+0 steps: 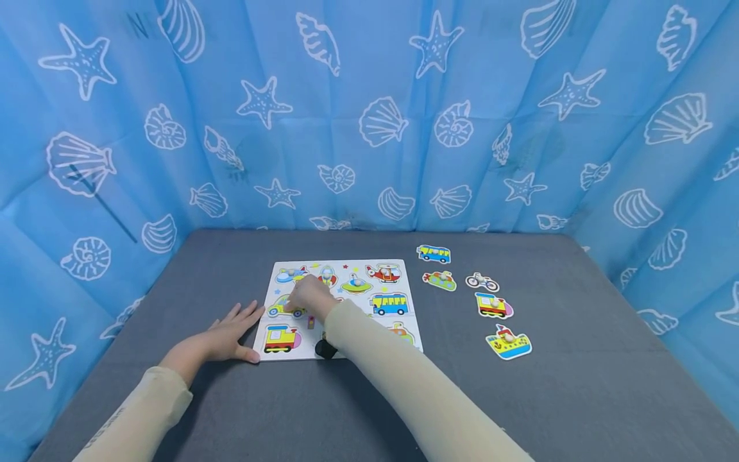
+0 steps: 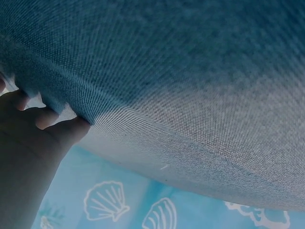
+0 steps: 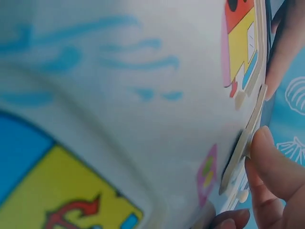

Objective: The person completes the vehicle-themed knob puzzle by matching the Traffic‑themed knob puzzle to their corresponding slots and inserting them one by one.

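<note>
I see the right hand [image 1: 314, 296] pinch a thin piece [image 3: 244, 145] at the puzzle board [image 1: 308, 339]. The left hand [image 1: 229, 337], spread, touches the board's edge.

On my head feed, a light-blue curtain [image 1: 346, 77] fills the upper half and both sides of the frame, printed in white with starfish [image 1: 435, 48], scallop shells [image 1: 383, 122] and spiral shells [image 1: 453, 125]. Across the lower frame I see a dark grey tabletop [image 1: 577, 391]. My left wrist view shows its ribbed weave, with curtain along the bottom edge.
</note>
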Motion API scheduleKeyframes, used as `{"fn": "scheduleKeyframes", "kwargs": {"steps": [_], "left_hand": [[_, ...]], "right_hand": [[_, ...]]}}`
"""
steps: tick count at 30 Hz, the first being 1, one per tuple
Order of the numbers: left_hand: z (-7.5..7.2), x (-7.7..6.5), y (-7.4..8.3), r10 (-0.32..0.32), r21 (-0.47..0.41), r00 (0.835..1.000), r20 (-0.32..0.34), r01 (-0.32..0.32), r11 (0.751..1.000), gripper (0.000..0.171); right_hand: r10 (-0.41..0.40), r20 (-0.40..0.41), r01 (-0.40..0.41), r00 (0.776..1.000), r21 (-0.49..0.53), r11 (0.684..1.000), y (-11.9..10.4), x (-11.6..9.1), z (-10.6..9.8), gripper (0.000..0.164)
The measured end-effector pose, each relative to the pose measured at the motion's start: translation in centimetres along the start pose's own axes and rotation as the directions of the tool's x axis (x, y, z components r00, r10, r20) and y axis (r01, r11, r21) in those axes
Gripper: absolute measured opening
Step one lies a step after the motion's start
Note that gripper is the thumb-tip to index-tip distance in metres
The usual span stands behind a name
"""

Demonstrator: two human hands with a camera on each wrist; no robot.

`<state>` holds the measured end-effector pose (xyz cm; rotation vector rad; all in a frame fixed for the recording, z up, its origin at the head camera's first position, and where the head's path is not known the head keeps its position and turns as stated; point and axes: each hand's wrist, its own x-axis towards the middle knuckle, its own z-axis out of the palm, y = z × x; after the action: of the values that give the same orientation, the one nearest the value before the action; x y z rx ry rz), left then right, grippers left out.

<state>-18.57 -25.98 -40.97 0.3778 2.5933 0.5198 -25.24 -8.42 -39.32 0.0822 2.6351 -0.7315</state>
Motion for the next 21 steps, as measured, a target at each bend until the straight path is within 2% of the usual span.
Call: {"fn": "scheduleKeyframes", "kwargs": {"steps": [5, 10, 12, 17, 21], "left_hand": [[0.4, 0.4, -1.0, 0.025, -0.013, 1.0, -0.005, -0.025, 1.0, 0.119], [0.7, 0.9, -1.7, 0.038, -0.03, 0.999, -0.028, -0.039, 0.999, 0.121], [0.6, 0.9, -1.6, 0.039, -0.033, 0.999, -0.025, -0.04, 0.999, 0.121], [0.4, 0.5, -1.0, 0.03, -0.027, 1.0, -0.006, -0.03, 0.999, 0.119], [0.3, 0.3, -1.0, 0.02, -0.012, 1.0, -0.002, -0.02, 1.0, 0.118]], "right_hand": [[-0.061, -0.007, 0.06, 0.998, -0.083, 0.995, 0.0, 0.3, 0.0, 0.029], [-0.057, 0.005, 0.057, 0.998, -0.08, 0.995, 0.0, 0.7, -0.1, 0.027], [-0.072, 0.014, 0.073, 0.997, -0.111, 0.991, 0.0, 0.9, -0.2, 0.027], [-0.179, 0.068, 0.188, 0.981, -0.174, 0.967, 0.5, 1.2, -0.4, 0.025], [-0.193, 0.088, 0.198, 0.977, -0.055, 0.979, 1.0, 1.3, -0.6, 0.014]]}}
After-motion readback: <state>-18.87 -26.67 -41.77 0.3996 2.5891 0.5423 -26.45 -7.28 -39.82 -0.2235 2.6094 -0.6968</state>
